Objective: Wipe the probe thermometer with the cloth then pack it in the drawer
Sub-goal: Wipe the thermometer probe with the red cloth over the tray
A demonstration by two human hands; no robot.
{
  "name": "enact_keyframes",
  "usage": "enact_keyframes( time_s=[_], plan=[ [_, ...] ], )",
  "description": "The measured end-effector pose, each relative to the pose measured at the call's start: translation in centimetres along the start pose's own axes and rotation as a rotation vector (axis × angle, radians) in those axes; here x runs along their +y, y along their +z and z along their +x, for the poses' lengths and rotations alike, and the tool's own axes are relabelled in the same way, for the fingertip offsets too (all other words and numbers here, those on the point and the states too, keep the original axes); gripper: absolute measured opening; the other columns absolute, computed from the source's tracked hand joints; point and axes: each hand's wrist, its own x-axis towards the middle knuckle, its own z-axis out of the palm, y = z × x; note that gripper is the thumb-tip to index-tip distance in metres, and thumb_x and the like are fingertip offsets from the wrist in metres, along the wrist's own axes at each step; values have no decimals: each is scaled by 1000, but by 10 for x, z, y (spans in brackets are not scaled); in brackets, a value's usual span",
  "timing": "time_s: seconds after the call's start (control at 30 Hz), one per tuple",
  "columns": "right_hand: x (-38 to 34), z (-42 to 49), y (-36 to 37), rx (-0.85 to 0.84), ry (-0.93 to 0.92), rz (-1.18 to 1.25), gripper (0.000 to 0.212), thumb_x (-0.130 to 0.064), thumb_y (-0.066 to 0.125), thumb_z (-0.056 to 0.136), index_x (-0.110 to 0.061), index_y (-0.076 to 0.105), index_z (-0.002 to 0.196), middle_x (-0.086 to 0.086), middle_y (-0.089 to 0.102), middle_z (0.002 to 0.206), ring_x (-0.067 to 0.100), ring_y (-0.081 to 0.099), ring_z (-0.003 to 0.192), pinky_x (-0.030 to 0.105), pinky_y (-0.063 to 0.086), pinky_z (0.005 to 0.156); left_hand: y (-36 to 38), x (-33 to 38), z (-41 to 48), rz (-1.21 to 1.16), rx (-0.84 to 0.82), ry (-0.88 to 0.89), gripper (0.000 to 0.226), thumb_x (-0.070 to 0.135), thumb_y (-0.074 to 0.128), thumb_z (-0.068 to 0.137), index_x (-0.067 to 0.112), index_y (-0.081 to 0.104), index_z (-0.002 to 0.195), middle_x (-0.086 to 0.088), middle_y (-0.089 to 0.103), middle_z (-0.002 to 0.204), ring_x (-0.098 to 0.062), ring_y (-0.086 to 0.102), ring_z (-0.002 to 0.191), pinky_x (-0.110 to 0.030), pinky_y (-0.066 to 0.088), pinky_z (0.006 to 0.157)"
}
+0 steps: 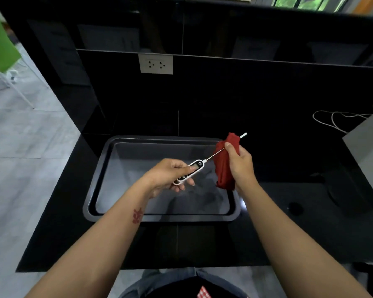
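White probe thermometer [190, 171] gripped by left hand [166, 175], its thin probe pinched in red cloth [225, 162] by right hand [240, 162].

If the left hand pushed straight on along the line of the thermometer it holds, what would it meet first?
Probably the red cloth bunched around the thin metal probe in the right hand; the left hand holds the white thermometer's handle, aimed that way. Depth is unclear.

One view only, taken from the person's head, looking forward and steeply down over both forearms onto the black desk [289, 233], with the wearer's lap at the bottom edge. The camera sits close: the grey tray [99, 179] fills the centre, while the wide lens bends the desk's edges. Its upper field reaches the back panel with a wall socket [155, 64]; grey floor [19, 147] lies left.
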Motion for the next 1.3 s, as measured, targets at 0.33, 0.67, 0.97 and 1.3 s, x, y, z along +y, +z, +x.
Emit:
enact_keyframes(
  time_s=[0.33, 0.67, 0.97, 1.3],
  plan=[
    [0, -8, 7, -60, -30, -55, 22, -37, 60, 93, -19, 71, 85, 8, 68, 76, 29, 65, 71, 55, 56, 75, 1, -4, 3, -12, 11, 41, 25, 38, 66, 90, 12, 64, 89, -9, 74, 81, -15, 53, 55, -22, 36, 45],
    [7, -11, 22, -113, -87, -214, 28, -47, 61, 85, -21, 71, 81, 4, 70, 73, 26, 68, 71, 54, 57, 78, 1, 0, 3, -13, 51, 76, 29, 38, 64, 91, 9, 63, 93, -8, 73, 79, -14, 54, 52, -22, 36, 45],
    [13, -15, 20, -74, -160, -421, 29, -48, 53, 93, -23, 68, 92, -1, 69, 79, 21, 67, 78, 39, 55, 78, -4, -8, 4, 2, 38, 59, 26, 40, 65, 90, 14, 63, 85, -8, 74, 80, -14, 54, 53, -22, 37, 46],
    [22, 16, -19, 289, -13, -128, 45, -59, 44, 91, -21, 66, 104, 8, 70, 102, 30, 67, 97, 46, 52, 94, -27, -25, 4, 104, 102, 31, 22, 39, 61, 93, 18, 67, 89, 1, 68, 75, -11, 44, 54, -23, 33, 52]
  ],
)
